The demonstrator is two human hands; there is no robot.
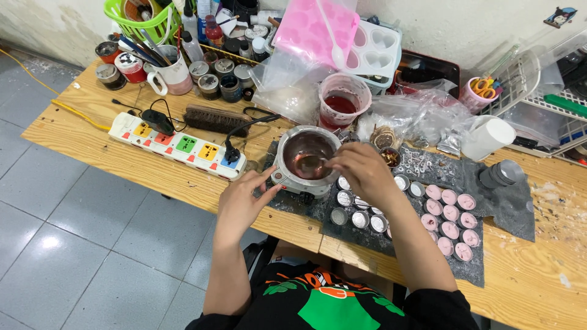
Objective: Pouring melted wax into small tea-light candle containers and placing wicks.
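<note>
A: Right hand (362,171)?

B: Over the metal melting pot (307,157), fingers pinched shut on a spoon (313,165). The spoon bowl sits inside the pot in a pinkish liquid.

A: Left hand (239,205)?

B: At the pot's left side, near the front edge of the wooden table (122,156). Fingers spread loosely open, tips touching the pot's base by its small knob. Holds nothing.

A: Where's the pot?

B: Mid-table, just back from the front edge, on a dark grey mat (489,201).

A: Around it?

B: Right of the pot, on the mat, small round tins: open silvery empty tins (361,219) beside the right wrist, then pink-filled tins (450,213) in rows further right. White power strip (177,146) with coloured sockets to the left; a black plug is in it, its cord running toward the pot. A brush (214,117) lies behind the strip.

A: Back edge?

B: Clear plastic cup of red liquid (343,101) just behind the pot, pink mould tray (315,30) and white heart-shaped mould (374,49) behind that. Green basket (143,18) and jars at the back left corner. White paper cup (487,138) tipped on its side, right of the plastic bags.
</note>
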